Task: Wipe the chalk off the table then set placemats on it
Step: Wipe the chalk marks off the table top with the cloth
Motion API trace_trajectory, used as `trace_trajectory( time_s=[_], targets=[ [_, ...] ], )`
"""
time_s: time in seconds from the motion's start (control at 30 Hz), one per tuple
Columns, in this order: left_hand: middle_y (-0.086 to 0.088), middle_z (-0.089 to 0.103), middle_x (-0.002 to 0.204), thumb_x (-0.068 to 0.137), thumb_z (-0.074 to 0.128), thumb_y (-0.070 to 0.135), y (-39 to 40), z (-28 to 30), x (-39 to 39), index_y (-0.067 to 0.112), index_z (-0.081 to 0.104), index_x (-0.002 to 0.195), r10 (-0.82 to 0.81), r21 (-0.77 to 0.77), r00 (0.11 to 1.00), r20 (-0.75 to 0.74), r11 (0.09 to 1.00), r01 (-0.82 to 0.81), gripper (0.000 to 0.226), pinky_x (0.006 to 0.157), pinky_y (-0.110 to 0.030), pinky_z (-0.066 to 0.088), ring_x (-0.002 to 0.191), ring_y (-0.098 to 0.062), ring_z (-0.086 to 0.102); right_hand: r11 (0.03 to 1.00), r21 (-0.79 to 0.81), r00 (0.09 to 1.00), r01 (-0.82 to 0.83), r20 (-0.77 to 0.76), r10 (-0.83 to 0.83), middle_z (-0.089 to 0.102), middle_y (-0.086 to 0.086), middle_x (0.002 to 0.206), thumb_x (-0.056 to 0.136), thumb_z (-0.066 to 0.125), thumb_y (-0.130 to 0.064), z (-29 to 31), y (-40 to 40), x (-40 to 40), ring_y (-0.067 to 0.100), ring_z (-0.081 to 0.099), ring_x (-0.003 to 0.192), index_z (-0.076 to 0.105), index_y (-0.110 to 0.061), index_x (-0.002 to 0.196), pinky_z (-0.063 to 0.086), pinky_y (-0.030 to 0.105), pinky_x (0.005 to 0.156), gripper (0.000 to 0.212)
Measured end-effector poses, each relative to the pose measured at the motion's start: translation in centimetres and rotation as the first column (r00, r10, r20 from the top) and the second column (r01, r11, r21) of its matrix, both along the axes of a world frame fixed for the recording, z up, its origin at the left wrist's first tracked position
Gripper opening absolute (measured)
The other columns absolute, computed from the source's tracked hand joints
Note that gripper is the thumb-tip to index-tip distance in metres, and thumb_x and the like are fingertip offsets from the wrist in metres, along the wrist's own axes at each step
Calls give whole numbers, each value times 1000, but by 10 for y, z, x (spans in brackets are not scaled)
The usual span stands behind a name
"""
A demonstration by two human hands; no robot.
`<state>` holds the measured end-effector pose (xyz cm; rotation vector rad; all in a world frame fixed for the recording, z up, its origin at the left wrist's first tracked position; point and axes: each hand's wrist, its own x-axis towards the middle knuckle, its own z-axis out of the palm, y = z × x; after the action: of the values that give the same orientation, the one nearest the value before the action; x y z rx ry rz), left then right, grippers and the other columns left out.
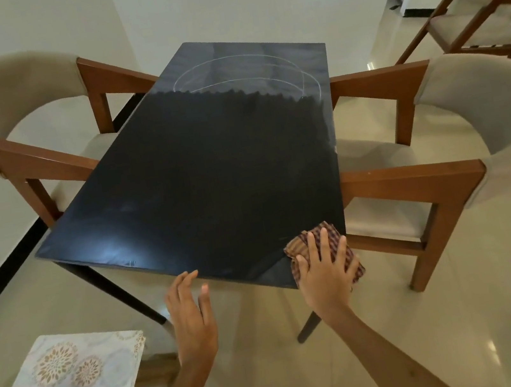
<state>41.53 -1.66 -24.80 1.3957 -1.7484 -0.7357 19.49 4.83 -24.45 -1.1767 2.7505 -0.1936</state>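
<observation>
Right hand [325,271] flat, pressing checked cloth [319,243] on table [196,169] corner, left hand [191,317] open, fingers relaxed

Both bare forearms reached forward from the bottom of the view. The left hand [191,317] hovered palm down, fingers straight and slightly spread, thumb apart. The right hand [323,269] lay flat, fingers straight and fanned, pressing downward, its wrist bent a little.
</observation>
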Motion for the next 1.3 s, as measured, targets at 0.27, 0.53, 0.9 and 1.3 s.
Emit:
trace_trajectory(
  time_s=[0.27,0.53,0.9,1.3],
  targets=[
    [-1,42,135,95,32,47,13,-1,-19,20,48,129,-45,0,999,4,999,45,47,105,-40,34,129,-16,37,860,-2,860,-510,-27,510,23,-6,159,100,27,-51,3,-22,27,32,14,148,24,-35,150,3,58,116,53],
    [-5,44,134,99,40,35,15,18,-94,13,51,129,-100,-5,995,-10,995,100,39,107,-32,29,129,-15,35,786,96,783,-611,-73,617,31,-6,156,96,44,-51,-10,58,-52,31,25,146,29,-36,149,17,56,115,57],
    [3,40,137,98,40,35,-3,40,-209,20,48,131,-91,-51,996,-18,995,90,37,107,-29,26,130,-1,28,755,46,757,-654,28,653,21,-8,160,102,24,-45,2,5,-118,28,10,149,27,-31,151,-3,55,117,51],
    [19,33,136,99,38,40,-73,20,-335,29,46,131,-98,-64,995,-24,993,96,35,105,-17,24,134,3,27,742,8,742,-670,51,669,0,-5,163,105,19,-40,5,-171,-299,27,-9,149,7,-28,155,-5,48,117,53]
  ],
)
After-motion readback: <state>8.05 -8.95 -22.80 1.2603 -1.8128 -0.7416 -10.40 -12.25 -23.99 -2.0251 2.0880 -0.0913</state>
